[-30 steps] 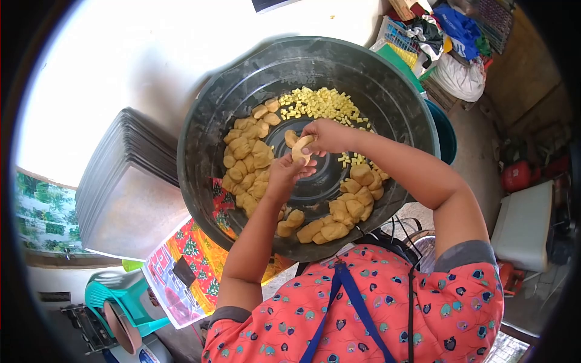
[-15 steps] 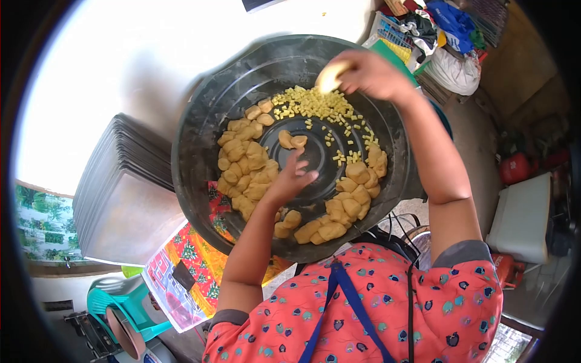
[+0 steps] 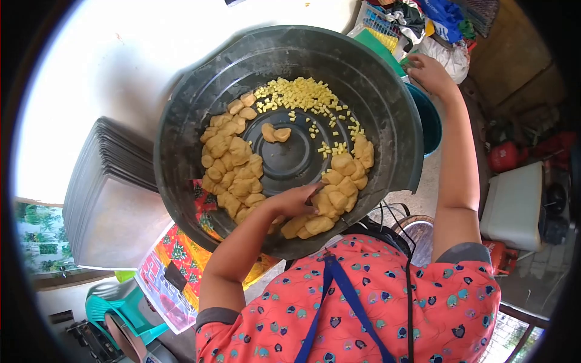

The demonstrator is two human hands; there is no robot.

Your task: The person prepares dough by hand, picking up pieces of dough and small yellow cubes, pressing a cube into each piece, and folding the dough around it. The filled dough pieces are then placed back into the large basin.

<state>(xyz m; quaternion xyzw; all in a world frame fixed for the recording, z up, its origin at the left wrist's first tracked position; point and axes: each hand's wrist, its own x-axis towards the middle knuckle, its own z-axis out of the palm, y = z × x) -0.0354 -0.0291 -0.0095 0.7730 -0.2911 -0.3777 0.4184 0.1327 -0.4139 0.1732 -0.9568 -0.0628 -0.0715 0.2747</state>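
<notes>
A large black basin [image 3: 290, 45] holds lumps of tan dough and many small yellow cubes [image 3: 299, 94]. My left hand [image 3: 296, 201] is inside the basin at the edge of the right-hand dough pile [image 3: 339, 190], its thumb and fingers apart against the lumps. My right hand [image 3: 428, 74] is outside the rim at the upper right, above a teal tub [image 3: 426, 118]. Its fingers are loosely curled but apart, with nothing visible in them. A longer dough pile [image 3: 227, 163] lines the left side. Two dough pieces [image 3: 276, 133] lie near the middle of the basin floor.
A stack of metal sheets or trays [image 3: 115, 206] leans at the left. Below it are a colourful printed cloth [image 3: 169, 266] and a teal plastic chair [image 3: 124, 308]. Baskets and bags [image 3: 445, 57] crowd the upper right; a white box [image 3: 514, 206] stands at the right.
My right hand has moved right, out over the rim, and the pale piece it held is no longer visible. My left hand has moved down and right to the right-hand dough pile.
</notes>
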